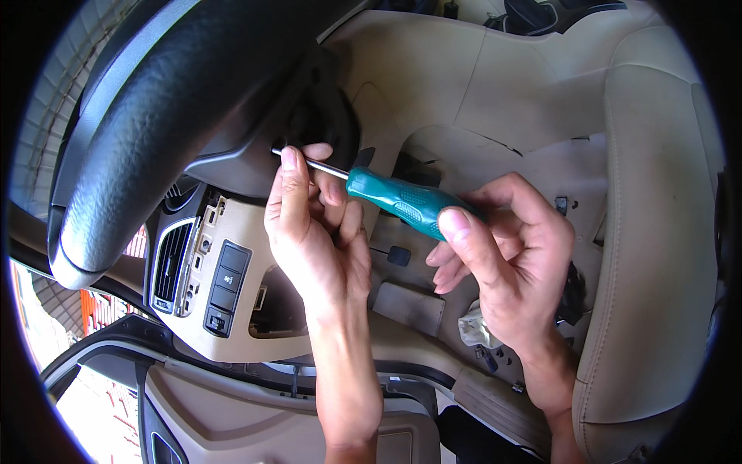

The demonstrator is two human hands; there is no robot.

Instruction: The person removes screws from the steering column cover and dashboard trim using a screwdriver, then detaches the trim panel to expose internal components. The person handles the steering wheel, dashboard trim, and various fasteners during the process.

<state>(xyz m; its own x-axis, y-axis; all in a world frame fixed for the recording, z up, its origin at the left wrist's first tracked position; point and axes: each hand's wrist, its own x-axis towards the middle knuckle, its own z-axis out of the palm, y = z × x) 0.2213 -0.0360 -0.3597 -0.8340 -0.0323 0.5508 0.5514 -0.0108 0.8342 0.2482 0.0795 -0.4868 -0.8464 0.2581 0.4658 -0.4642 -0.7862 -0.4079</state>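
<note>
A screwdriver with a green handle (394,199) and a thin metal shaft lies slantwise between my two hands. My right hand (514,240) grips the butt of the handle between thumb and fingers. Close to the tip, my left hand (317,224) pinches the shaft with its thumb and fingers. The tip points up and left at the dark steering column cover (255,147), beneath the steering wheel (154,116). Whether the tip touches a screw there cannot be made out.
Left of my left wrist is a beige dash panel (232,298) with buttons and an open cubby. An air vent (173,261) sits beside it. The beige seat (657,232) stands at the right, the door (294,417) below. Small loose parts and a crumpled white wrapper (477,325) lie on the floor.
</note>
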